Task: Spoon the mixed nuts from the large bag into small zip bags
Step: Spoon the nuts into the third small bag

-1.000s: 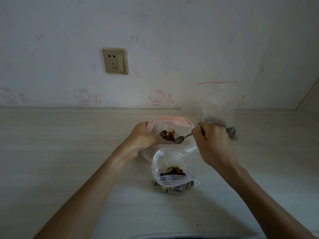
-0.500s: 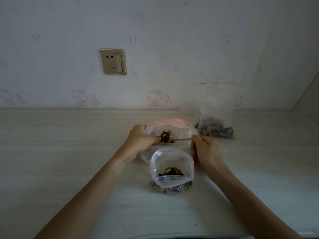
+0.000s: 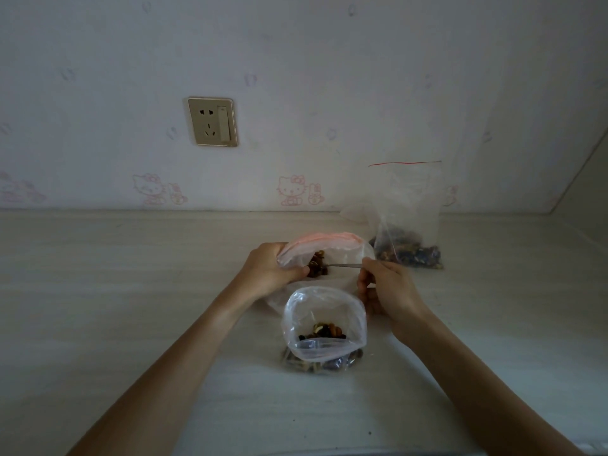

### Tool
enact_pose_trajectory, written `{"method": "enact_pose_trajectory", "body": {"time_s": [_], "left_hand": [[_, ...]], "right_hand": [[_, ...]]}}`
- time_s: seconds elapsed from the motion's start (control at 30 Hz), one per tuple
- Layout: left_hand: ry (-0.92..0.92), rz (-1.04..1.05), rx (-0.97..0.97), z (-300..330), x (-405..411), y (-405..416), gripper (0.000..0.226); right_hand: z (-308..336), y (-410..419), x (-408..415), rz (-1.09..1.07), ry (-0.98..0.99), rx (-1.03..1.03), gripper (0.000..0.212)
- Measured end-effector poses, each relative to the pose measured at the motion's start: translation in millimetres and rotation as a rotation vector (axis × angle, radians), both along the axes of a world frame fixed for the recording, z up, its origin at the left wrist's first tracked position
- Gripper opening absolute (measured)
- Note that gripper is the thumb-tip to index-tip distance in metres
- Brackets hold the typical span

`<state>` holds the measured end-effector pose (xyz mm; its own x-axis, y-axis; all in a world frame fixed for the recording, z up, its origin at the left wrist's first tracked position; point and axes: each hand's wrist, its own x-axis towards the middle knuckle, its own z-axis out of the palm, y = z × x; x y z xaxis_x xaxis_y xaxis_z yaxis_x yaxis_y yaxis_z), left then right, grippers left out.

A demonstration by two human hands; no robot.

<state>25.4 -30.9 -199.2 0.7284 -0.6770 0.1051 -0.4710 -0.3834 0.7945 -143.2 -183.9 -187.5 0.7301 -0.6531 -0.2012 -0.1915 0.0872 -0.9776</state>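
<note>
Now right hand holding spoon, bowl inside left-held large bag

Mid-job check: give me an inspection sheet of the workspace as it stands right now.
Surface: pale wood-grain table, a few small dark specks near its front edge.
Job's things: pink-topped bag held open, nuts inside; spoon reaching into it; open small bag standing in front, partly filled; red-lined bag upright by the wall, nuts at its bottom.
Clutter: nothing seen.
Hands: left hand grips the pink-topped bag's rim; right hand pinches the spoon's handle.
Cables: nothing seen.
Surroundings: wall socket; wallpaper with cartoon cat prints.
</note>
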Motion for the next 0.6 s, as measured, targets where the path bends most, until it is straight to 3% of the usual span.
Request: {"method": "enact_pose_trajectory", "body": {"time_s": [0.13,0.37,0.6], "left_hand": [[0.014,0.018,-0.038,-2.7,2.4,0.2,0.017],[0.311,0.056,-0.140,8.9,5.3,6.2,0.027],[0.202,0.156,-0.198,14.8,1.5,8.4,0.031]], "right_hand": [[1.1,-1.2,-2.5,0.010,0.004,0.001,0.039],[1.9,-6.5,-10.9,-0.012,-0.028,0.052,0.038],[16.6,-9.6,-18.3,0.011,-0.086,0.004,0.038]]}}
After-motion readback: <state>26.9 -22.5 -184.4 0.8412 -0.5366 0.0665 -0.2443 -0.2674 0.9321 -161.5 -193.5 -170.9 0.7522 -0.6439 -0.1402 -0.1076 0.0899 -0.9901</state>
